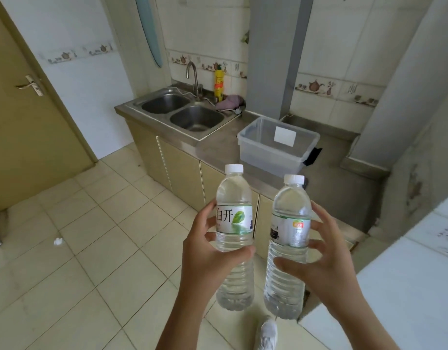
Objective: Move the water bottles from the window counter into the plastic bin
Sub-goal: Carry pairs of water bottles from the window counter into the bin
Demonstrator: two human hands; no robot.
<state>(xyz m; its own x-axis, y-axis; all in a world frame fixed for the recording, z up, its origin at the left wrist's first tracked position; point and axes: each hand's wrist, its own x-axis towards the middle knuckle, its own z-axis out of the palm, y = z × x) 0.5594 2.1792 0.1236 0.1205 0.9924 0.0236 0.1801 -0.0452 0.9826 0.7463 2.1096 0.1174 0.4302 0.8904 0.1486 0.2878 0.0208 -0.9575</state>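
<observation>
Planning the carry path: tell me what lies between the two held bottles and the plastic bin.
Head view: only the counter's front edge and bare steel top lie between the bottles and the plastic bin.

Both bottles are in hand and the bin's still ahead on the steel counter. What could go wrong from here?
1. The right hand holds its water bottle with spread fingertips, so it may slip.
2. The clear plastic bin looks empty and light; bottles dropped in could slide it toward the counter's edge.

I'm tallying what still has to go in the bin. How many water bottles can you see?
2. One bottle is in the left hand, the other bottle in the right hand, both upright above the floor. Others may be out of view.
</observation>
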